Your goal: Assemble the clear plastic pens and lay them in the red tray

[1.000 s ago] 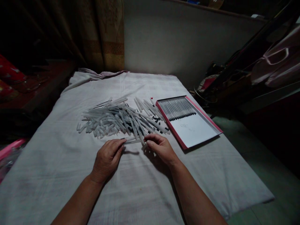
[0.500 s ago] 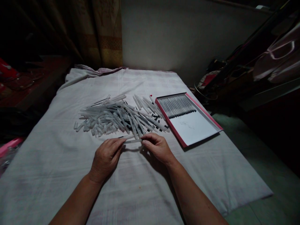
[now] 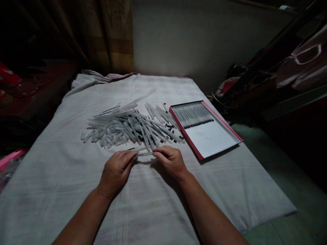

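Note:
Between my two hands a translucent pen [image 3: 145, 154] lies level, just in front of a heap of pen parts. My left hand [image 3: 118, 169] is closed, pinching the pen's left end between thumb and fingers. At its right end, the thumb and fingertips of my right hand [image 3: 172, 162] are pressed together; they hide that tip. The pen-part heap [image 3: 120, 126] mixes clear barrels, dark refills and frosted caps. Small black plugs [image 3: 168, 127] are scattered at its right side. Beside the heap, a shallow red-edged box [image 3: 214, 139] holds a row of pens [image 3: 192, 115] with black ends.
A pale checked cloth [image 3: 143, 211] covers the table. A grey wall [image 3: 178, 41] and a patterned curtain [image 3: 120, 41] stand behind it. Dark furniture [image 3: 51, 81] with a red object [image 3: 9, 75] is at the left. A pink item [image 3: 11, 159] lies low at the left edge.
My right hand has shifted very slightly left along the pen. My left hand keeps nearly the same place and grip. The heap and box look the same.

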A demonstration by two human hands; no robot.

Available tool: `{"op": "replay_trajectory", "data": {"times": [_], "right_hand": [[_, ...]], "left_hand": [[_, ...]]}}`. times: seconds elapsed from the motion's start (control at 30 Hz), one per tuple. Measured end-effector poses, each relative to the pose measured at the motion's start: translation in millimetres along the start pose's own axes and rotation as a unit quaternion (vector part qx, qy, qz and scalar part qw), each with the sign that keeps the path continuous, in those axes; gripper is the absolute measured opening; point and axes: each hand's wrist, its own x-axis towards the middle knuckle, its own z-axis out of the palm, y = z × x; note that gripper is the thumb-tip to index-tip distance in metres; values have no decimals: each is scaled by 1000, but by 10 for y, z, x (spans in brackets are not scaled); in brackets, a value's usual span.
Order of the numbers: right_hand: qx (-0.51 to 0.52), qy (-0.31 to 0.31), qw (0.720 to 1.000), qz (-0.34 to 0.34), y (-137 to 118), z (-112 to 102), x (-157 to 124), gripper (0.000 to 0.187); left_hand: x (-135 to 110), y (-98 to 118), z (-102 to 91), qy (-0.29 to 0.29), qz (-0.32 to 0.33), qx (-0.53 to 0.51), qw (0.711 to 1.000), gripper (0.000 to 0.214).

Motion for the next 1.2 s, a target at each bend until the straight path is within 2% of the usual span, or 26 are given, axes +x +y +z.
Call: {"op": "replay_trajectory", "data": {"times": [0.23,0.3,0.43,0.57,0.73,0.83,0.97,1.2], "right_hand": [[-117,-33,993,14,92,14,0,31],[-111,-45,993,9,79,3,-5,35],[-60,-60,996,19,10,-41,-32,20],[-59,-61,996,15,-24,-65,-43,16],[-68,-75,995,22,-5,-67,-24,26],[-41,-68,996,32,7,-74,-29,17],[-21,-60,997,40,20,-75,-37,14],[-11,-72,997,41,37,-64,-33,18]], "left_hand": [[1,-9,21,2,7,-5,1000,20],[1,-9,20,2,5,-7,1000,20],[-3,-10,11,-5,-15,-11,1000,22],[-4,-15,5,-16,-29,-20,999,24],[2,-13,8,-15,-22,-20,999,23],[4,-10,7,-16,-28,-17,999,24],[0,-13,8,-17,-31,-21,999,24],[-1,-16,13,-7,-21,-20,1000,23]]}}
